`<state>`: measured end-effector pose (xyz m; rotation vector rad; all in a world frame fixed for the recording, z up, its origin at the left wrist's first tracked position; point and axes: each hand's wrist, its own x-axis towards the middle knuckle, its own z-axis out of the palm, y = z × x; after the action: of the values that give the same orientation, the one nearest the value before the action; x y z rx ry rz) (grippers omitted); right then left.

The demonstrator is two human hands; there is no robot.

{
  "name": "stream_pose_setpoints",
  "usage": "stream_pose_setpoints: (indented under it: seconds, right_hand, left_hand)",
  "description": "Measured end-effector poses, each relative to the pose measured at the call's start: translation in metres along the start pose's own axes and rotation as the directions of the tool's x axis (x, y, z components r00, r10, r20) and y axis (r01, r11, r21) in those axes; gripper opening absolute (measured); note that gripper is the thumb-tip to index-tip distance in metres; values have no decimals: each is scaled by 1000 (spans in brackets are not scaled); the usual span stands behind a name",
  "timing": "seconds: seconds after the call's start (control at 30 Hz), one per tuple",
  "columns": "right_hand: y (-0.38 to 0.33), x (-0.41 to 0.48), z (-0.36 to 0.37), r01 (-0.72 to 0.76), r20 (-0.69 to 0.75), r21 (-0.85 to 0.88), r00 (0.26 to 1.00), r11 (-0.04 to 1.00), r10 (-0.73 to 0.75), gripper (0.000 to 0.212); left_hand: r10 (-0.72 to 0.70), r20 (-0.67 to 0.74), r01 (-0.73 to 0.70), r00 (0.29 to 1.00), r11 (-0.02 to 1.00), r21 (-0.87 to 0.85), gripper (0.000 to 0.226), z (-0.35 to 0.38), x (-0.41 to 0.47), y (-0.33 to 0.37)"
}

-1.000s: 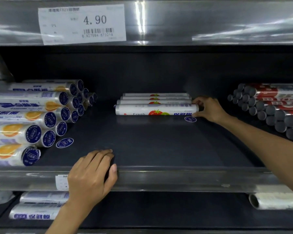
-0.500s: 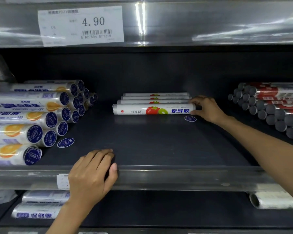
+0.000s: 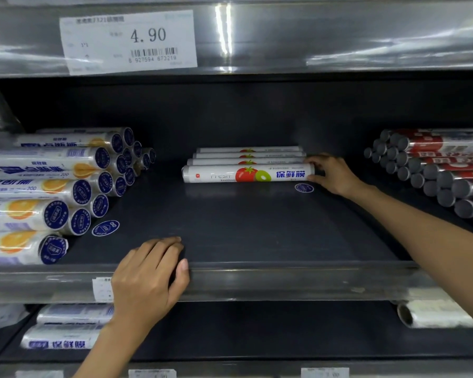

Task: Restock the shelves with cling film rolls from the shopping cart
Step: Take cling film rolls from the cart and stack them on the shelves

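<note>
Deep in the middle of the dark shelf (image 3: 257,227), a white cling film roll (image 3: 246,173) with a tomato and kiwi picture lies crosswise. Three more such rolls (image 3: 246,155) lie in a row right behind it. My right hand (image 3: 332,173) holds the front roll's right end, fingers over the top and thumb underneath. My left hand (image 3: 148,276) rests on the shelf's metal front rail (image 3: 284,282), fingers flat on the shelf and thumb on the rail. The shopping cart is out of view.
A stack of blue-capped rolls (image 3: 52,186) fills the shelf's left side and grey-capped red rolls (image 3: 434,170) fill the right. Two round blue stickers (image 3: 105,228) (image 3: 304,187) lie loose on the shelf. A price tag (image 3: 129,40) hangs above. More rolls (image 3: 66,331) lie on the shelf below.
The front roll has turned under my right hand so its printed label faces me, and it has slid slightly left. My left hand has stayed on the rail.
</note>
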<state>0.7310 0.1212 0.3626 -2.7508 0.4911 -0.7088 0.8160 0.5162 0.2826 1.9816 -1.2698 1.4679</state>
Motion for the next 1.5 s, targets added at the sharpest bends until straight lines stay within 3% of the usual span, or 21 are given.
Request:
stream_pose_setpoints:
  seconds: [0.17,0.23,0.33,0.43,0.53,0.63,0.73,0.83,0.9,0.97,1.03,1.1,1.23,1.3,1.4,1.5]
  right_hand:
    - [-31,-31,-42,-42,-44,-9,998,999,42,43]
    - [-50,-75,-66,-5,-163,-32,987,999,0,33]
    - [-87,-182,-88,31,-351,-22,936,999,-37,25]
    - [-109,-302,-72,-98,-398,51,911,994,110,25]
    - [-117,-417,-24,-381,-342,207,835,901,432,28]
    - [-123,-526,31,-645,-311,324,618,692,722,16]
    - [-137,-623,73,-812,-289,391,339,434,895,12]
    - [-148,-700,93,-865,-286,464,58,191,956,17]
    - [-148,-739,95,-867,-285,492,-82,73,955,23]
    - [-144,-772,91,-857,-309,515,-181,5,934,13]
    - [-131,-802,80,-840,-319,541,-246,-37,915,21]
    - [-114,-828,65,-817,-307,572,-295,-72,905,30]
    - [-75,-872,25,-802,-303,592,-312,-79,900,49]
    - [-51,-890,3,-808,-309,585,-302,-70,902,43]
    - [-8,-914,-24,-809,-306,584,-298,-70,904,18]
    - [43,-934,-47,-810,-325,584,-294,-54,899,15]
  left_hand:
    - [-56,64,64,996,989,-130,39,-8,6,1]
    - [-58,36,64,998,973,-223,33,-13,9,7]
    - [27,-96,-61,995,924,-377,24,-20,12,39]
    - [111,-41,-109,993,725,-680,23,-24,2,105]
    - [249,263,162,932,362,-918,28,-19,-35,179]
    - [470,487,449,737,198,-871,34,-17,-89,246]
    - [642,551,587,533,188,-787,36,-20,-137,302]
    - [748,549,611,374,247,-752,36,-26,-169,354]
    - [803,510,589,308,260,-765,40,-30,-182,388]
    - [830,479,541,284,274,-795,36,-36,-187,423]
    - [846,478,508,235,312,-803,28,-41,-192,463]
    - [852,478,480,213,334,-811,24,-49,-191,506]
    - [900,370,404,231,257,-878,22,-69,-179,590]
    - [915,333,399,226,225,-889,23,-78,-169,630]
    - [943,233,380,236,131,-916,36,-84,-152,690]
    - [960,153,367,234,58,-928,38,-77,-140,752]
